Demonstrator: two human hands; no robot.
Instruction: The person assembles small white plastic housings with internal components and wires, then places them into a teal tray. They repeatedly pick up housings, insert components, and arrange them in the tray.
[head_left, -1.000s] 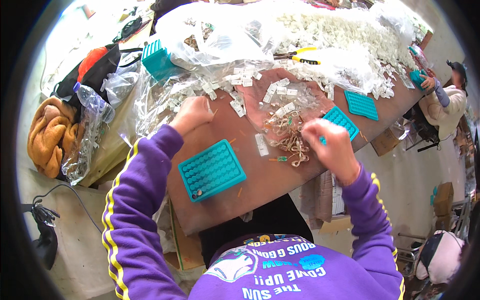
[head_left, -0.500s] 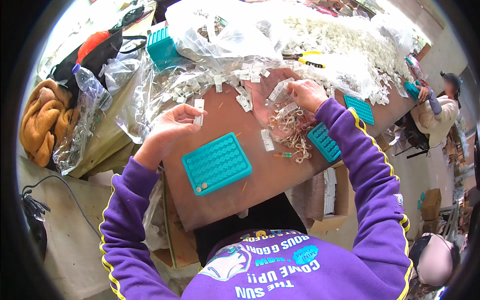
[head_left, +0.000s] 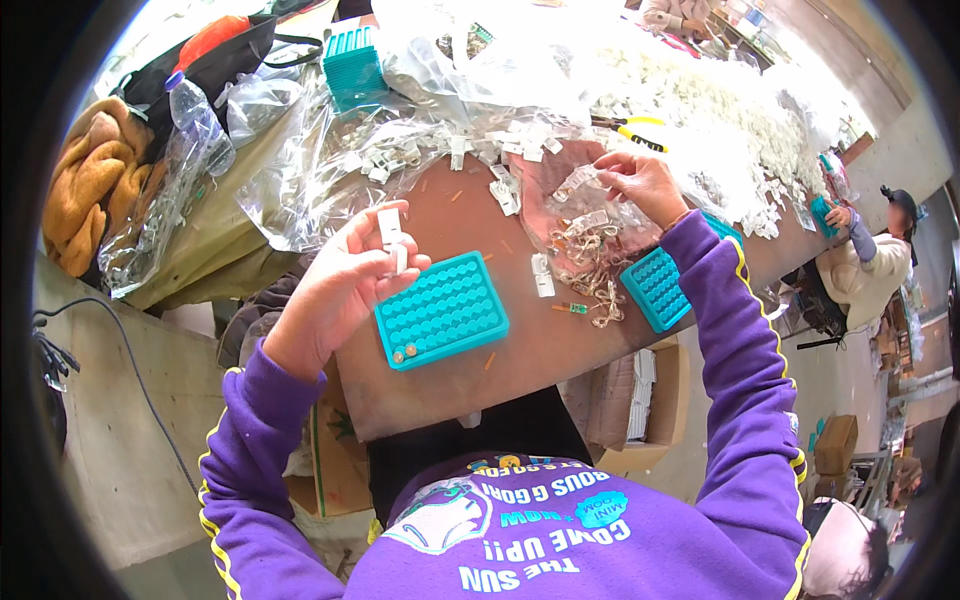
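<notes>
My left hand point(head_left: 345, 275) is closed on a small white plastic case point(head_left: 390, 228), held upright between thumb and fingers at the tray's far left corner. Under it on the table lies a teal tray point(head_left: 445, 315) with rows of round pockets. Two small round metal discs point(head_left: 404, 354) sit in its near left corner. Farther off, above a pink cloth point(head_left: 540, 185), my right hand point(head_left: 645, 185) pinches a clear and white plastic piece point(head_left: 578, 183). Tangled pale wires point(head_left: 600, 290) lie below that hand, with a white case point(head_left: 542, 275) beside them.
A second teal tray point(head_left: 655, 290) lies by my right forearm. Loose white cases, a big pile of white parts point(head_left: 700, 110) and yellow-handled pliers point(head_left: 640, 135) fill the back. Stacked teal trays point(head_left: 352, 70) and a plastic bottle point(head_left: 200, 120) stand left. A person point(head_left: 865, 255) sits at the far right.
My left hand has come nearer to me and the teal tray, turning with the white case. My right hand stays over the pink cloth, still pinching its piece. The whole view has shifted slightly.
</notes>
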